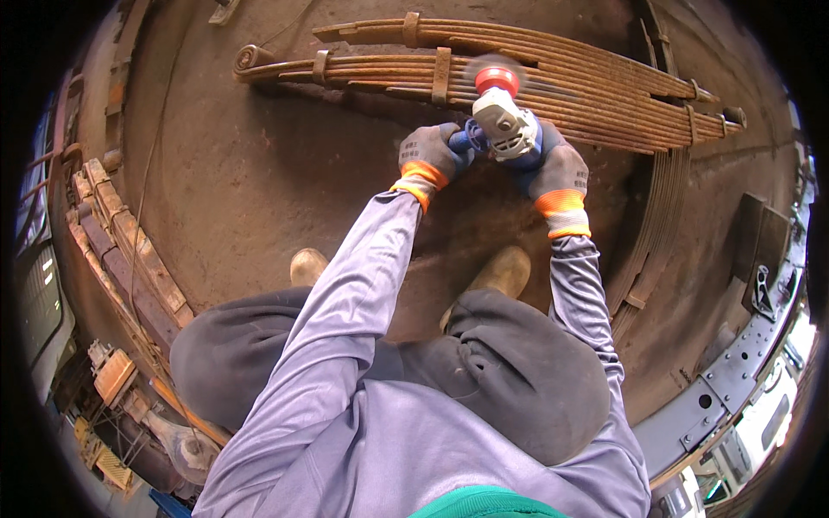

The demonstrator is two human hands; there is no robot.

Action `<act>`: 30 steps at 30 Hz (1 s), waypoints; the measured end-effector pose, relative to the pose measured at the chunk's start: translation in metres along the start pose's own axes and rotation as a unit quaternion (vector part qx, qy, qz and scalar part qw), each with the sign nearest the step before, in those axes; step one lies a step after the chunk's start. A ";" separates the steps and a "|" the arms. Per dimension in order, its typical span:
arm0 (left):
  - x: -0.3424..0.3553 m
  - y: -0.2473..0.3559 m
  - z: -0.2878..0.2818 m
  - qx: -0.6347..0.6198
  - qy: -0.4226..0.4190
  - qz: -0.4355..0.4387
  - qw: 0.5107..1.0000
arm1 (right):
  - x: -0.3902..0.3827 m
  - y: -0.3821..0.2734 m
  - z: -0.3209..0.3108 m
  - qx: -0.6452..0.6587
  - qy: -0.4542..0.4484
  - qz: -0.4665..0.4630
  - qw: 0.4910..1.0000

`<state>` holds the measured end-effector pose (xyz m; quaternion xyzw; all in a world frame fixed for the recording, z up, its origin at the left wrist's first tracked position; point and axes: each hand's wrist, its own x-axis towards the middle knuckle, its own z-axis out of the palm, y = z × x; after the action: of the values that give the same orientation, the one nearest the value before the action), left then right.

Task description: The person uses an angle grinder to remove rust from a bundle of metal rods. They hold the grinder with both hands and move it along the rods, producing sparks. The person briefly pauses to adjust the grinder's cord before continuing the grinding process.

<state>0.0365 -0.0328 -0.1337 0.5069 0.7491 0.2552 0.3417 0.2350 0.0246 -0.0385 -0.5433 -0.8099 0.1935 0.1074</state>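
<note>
Both of my hands wear grey gloves with orange cuffs and hold one angle grinder (503, 125). My left hand (430, 151) is wrapped round its blue side handle, while my right hand (560, 164) grips the blue body. A red hub with a round wheel, blurred as if spinning, sits at the grinder's far end. That wheel is over the rusty leaf spring pack (380, 71) lying across the floor in front of me; whether it touches the steel cannot be told. Just beyond lies a second rusty leaf spring pack (492, 36), close against the first.
Under the packs' right end runs another stack of long steel leaves (649, 233). Rusty steel bars (129, 242) lie along the left side. A grey drilled steel beam (704, 401) curves along the right. A thin cable (154, 155) crosses the brown floor (216, 190) at left. My boots stand between.
</note>
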 end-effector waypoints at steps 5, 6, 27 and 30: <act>0.006 0.007 0.011 0.009 -0.026 0.012 1.000 | -0.003 0.009 -0.009 -0.026 -0.006 0.023 0.999; 0.006 0.008 0.013 0.008 -0.023 0.017 1.000 | -0.004 0.009 -0.012 -0.029 -0.007 0.031 0.999; 0.008 0.037 0.030 0.047 -0.008 0.045 0.998 | -0.011 0.048 -0.019 0.019 0.028 0.023 0.999; 0.008 0.042 0.031 0.047 0.002 0.050 0.998 | -0.012 0.049 -0.020 0.042 0.035 0.041 0.998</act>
<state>0.0829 -0.0090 -0.1245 0.5586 0.7348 0.2372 0.3028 0.2880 0.0335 -0.0410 -0.5778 -0.7737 0.2124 0.1497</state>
